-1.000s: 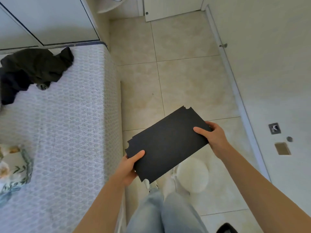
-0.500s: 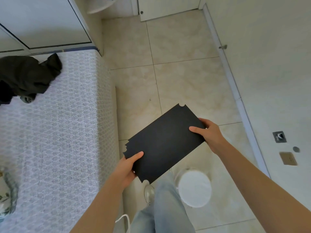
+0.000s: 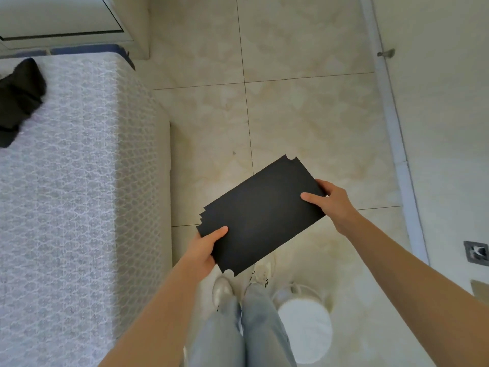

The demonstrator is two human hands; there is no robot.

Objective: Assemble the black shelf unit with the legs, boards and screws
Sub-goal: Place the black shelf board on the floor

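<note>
A stack of thin black boards (image 3: 260,217) with notched corners hangs tilted in the air over the tiled floor, in front of my legs. My left hand (image 3: 205,246) grips its near left corner, thumb on top. My right hand (image 3: 330,203) grips the right end, thumb on top and fingers underneath. The left edges of the boards are slightly offset from one another. No legs or screws are in view.
A bed with a white patterned cover (image 3: 74,194) fills the left side, with dark clothing (image 3: 18,99) on it. A white round stool (image 3: 304,332) stands on the floor by my right foot. A wall (image 3: 447,128) runs along the right.
The view has shifted toward the right and down, so the bed slid left in frame. Both hands keep the same hold on the boards, which stay at about the same tilt.
</note>
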